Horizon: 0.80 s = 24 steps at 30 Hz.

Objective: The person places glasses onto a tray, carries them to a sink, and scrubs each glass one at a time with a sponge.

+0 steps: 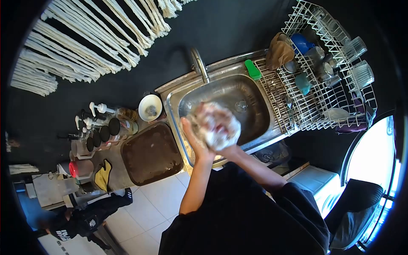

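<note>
Left hand [192, 135], right hand [227, 152] hold blurred mass [217, 126]; long axis down-right

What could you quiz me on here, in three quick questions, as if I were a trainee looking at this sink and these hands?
1. True or false: the left hand and right hand hold a blurred white-and-red item over the sink.
2. Which things stand at the outer edge of the wire dish rack?
A) frying pans
B) glass tumblers
C) wine bottles
3. Fill in: the jar near the yellow cloth has a ____ lid.

Key: 1 true; 2 B; 3 red.
</note>
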Available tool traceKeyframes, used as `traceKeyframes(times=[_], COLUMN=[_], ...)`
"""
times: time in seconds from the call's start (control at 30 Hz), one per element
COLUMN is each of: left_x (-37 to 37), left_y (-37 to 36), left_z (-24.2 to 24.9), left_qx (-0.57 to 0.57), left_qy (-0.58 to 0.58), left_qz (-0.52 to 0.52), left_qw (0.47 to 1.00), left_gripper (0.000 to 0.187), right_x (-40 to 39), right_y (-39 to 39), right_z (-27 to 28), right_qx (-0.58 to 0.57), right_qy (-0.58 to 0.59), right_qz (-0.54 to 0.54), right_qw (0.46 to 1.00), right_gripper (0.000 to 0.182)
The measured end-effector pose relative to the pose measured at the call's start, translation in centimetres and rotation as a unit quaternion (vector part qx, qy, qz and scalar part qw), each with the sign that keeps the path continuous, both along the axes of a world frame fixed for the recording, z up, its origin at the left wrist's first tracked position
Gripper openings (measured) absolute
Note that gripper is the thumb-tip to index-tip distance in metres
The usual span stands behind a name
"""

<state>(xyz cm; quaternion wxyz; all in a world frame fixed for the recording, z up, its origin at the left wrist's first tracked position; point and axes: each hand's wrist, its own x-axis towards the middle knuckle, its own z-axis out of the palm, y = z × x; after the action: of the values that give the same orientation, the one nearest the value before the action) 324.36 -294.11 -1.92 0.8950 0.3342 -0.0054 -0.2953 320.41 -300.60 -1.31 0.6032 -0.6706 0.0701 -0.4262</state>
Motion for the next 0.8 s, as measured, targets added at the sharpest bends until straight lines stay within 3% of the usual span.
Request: traceKeyframes(times=[0.03,0.07,0.13,0.17,0.23,0.27,0.3,0.33,0.43,0.47,0.5,0.53,0.6,0.73,0.8], left_x=[0.2,0.3,0.3,-0.1,0.3,0.7,1.0,1.2,1.4,1.3,1.3,1.4,1.5,1.6,1.9], left_y=[-0.1,0.4,1.8,1.7,2.5,2.9,3.2,3.3,3.2,2.9,2.7,2.7,2.2,1.9,1.9], left_z=[-2.1,-3.5,-5.1,-3.5,-3.4,-3.2,-2.1,-2.0,-2.5,-3.1,-3.3,-3.3,-1.4,-1.1,-1.4], left_qx=[0.001,0.001,0.115,0.123,0.160,0.192,0.267,0.269,0.332,0.346,0.356,0.355,0.401,0.441,0.429], left_qy=[0.029,0.029,-0.057,-0.009,-0.055,-0.104,-0.142,-0.140,-0.138,-0.248,-0.356,-0.356,-0.555,-0.578,-0.572], left_qz=[0.087,0.087,0.005,-0.010,-0.061,-0.114,-0.142,-0.140,-0.180,-0.142,-0.102,-0.103,-0.041,-0.034,-0.036], left_qw=[0.996,0.996,0.992,0.992,0.984,0.969,0.943,0.943,0.916,0.893,0.858,0.858,0.728,0.686,0.698], left_gripper=[0.051,0.051,0.041,0.037,0.029,0.021,0.018,0.018,0.019,0.021,0.024,0.024,0.028,0.032,0.030], right_x=[0.9,1.0,2.2,2.3,2.5,2.7,2.9,3.0,2.9,2.8,2.6,2.6,2.5,2.4,2.3], right_y=[-0.9,-1.4,-3.1,-3.5,-3.8,-3.9,-4.1,-4.1,-3.8,-3.8,-3.8,-3.8,-4.0,-3.9,-3.4], right_z=[-1.7,-2.0,-1.9,-2.1,-3.2,-4.1,-5.0,-5.7,-3.0,-3.0,-3.1,-3.3,-4.0,-5.9,-6.2], right_qx=[-0.050,0.062,0.071,0.071,0.299,0.301,0.385,0.465,0.525,0.569,0.570,0.591,0.612,0.600,0.580], right_qy=[-0.040,0.029,0.008,0.011,0.033,0.033,0.024,0.015,0.015,0.019,0.019,0.018,0.018,0.053,0.074], right_qz=[-0.082,-0.104,-0.160,-0.160,-0.002,-0.003,0.011,0.027,0.052,0.058,0.055,0.065,0.076,0.104,0.100], right_qw=[0.995,0.992,0.985,0.985,0.954,0.953,0.923,0.885,0.849,0.820,0.820,0.804,0.787,0.791,0.805], right_gripper=[0.031,0.027,0.018,0.018,0.014,0.014,0.017,0.021,0.022,0.023,0.023,0.022,0.022,0.024,0.026])
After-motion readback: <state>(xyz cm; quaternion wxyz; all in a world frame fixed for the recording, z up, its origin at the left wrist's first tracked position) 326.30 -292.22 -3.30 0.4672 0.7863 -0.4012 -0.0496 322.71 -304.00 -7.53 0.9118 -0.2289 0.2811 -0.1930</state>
